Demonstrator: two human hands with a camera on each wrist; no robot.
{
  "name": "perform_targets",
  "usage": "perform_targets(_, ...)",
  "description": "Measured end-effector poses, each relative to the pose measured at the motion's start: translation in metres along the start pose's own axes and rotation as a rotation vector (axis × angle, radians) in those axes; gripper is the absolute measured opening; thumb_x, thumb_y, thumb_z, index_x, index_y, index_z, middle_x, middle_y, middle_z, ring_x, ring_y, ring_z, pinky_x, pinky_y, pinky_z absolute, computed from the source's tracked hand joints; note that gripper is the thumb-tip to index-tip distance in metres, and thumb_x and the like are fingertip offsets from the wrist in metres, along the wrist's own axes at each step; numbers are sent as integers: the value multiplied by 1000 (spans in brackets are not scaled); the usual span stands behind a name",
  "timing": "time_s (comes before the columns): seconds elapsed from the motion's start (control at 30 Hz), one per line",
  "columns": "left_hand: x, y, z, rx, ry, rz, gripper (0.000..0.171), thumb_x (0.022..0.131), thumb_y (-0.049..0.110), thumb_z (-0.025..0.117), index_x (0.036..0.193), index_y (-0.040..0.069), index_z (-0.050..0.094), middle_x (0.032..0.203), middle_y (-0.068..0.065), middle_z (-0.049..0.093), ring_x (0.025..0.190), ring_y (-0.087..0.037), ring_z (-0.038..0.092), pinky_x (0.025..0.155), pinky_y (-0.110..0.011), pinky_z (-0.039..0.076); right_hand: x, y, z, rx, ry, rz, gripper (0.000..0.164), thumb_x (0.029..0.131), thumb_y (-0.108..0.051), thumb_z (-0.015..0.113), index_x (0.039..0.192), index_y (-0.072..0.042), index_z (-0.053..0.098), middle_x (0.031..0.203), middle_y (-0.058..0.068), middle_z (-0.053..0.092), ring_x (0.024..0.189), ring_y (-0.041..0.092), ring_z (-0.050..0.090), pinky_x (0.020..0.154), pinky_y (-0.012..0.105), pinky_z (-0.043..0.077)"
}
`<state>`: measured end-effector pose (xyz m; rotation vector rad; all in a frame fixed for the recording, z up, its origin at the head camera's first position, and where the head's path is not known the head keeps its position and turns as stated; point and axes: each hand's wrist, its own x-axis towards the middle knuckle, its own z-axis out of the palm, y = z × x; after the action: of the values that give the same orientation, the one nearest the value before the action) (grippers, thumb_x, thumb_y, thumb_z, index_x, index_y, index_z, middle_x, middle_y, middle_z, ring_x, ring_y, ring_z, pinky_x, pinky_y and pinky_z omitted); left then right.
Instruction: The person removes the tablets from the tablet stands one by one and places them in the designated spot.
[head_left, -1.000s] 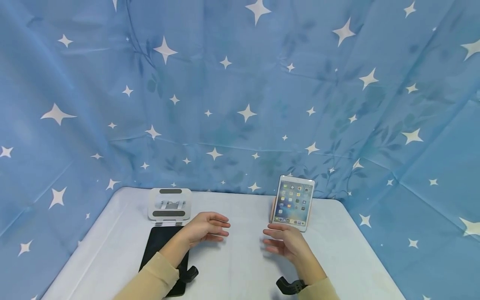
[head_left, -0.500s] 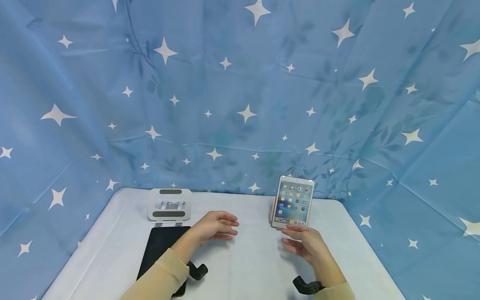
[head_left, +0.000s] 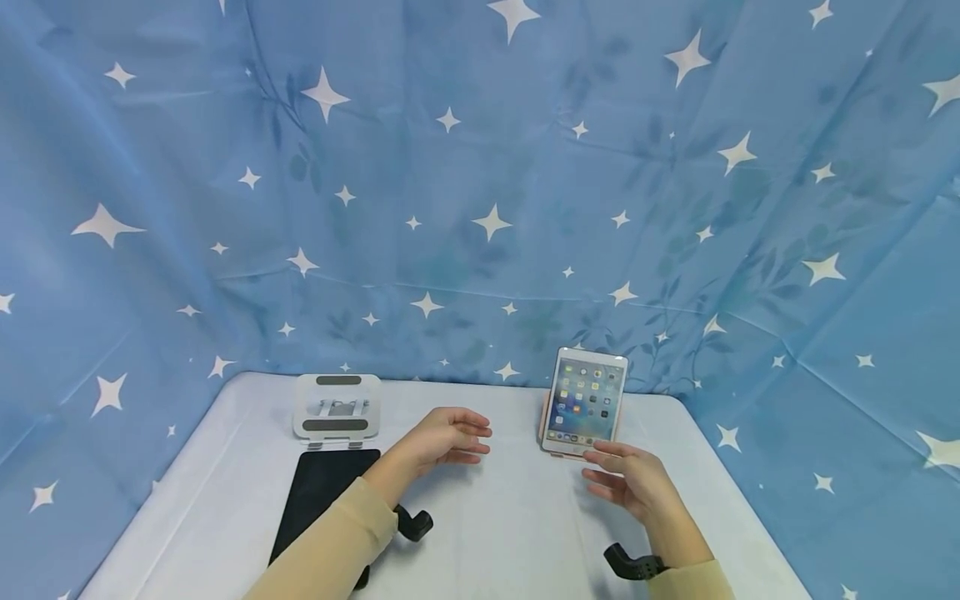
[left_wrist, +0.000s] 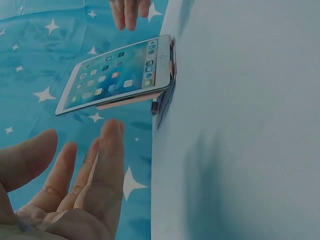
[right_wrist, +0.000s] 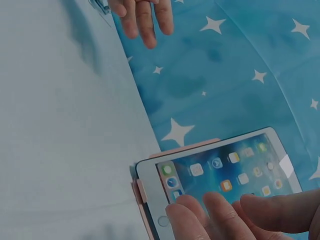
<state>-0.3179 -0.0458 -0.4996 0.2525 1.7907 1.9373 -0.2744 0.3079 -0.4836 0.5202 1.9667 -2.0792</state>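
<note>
A white tablet (head_left: 586,400) with its screen lit leans upright on a pinkish stand (head_left: 543,417) at the back right. My right hand (head_left: 636,482) hovers in front of the tablet's lower edge, fingers loosely spread and holding nothing. In the right wrist view its fingertips (right_wrist: 187,220) overlap the screen; whether they touch it I cannot tell. My left hand (head_left: 444,442) is held above the table left of the tablet, with nothing in it. Its fingers (left_wrist: 107,170) point toward the tablet in the left wrist view.
A dark tablet (head_left: 322,492) lies flat at the left, partly under my left sleeve. Behind it a white and grey folding stand (head_left: 337,406) sits near the table's back edge. A blue star-patterned curtain (head_left: 420,167) surrounds the white table (head_left: 517,517).
Both hands have moved to the right, the left also slightly away from me. My right hand has gone from the tablet's lower left to its lower right. The tablet stays in place.
</note>
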Motion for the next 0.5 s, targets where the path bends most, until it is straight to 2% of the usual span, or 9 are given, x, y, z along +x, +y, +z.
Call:
perform_targets(0.27,18,5,8,11,-7,-19,40,101,-3,64,141,-1,64,149,-27,62,118,-32,77,94,-40,67,1,-6,-13,-12,20,-7,55,106,-3,63,157,7,45,111,4,82,96,25,82,86,44,69)
perform_targets(0.5,35,7,14,21,-11,-39,44,96,-4,71,140,0,66,148,-27,64,115,-32,78,91,-39,68,2,-12,-25,-19,21,-16,57,107,-3,61,159,8,40,114,5,82,97,26,82,85,44,69)
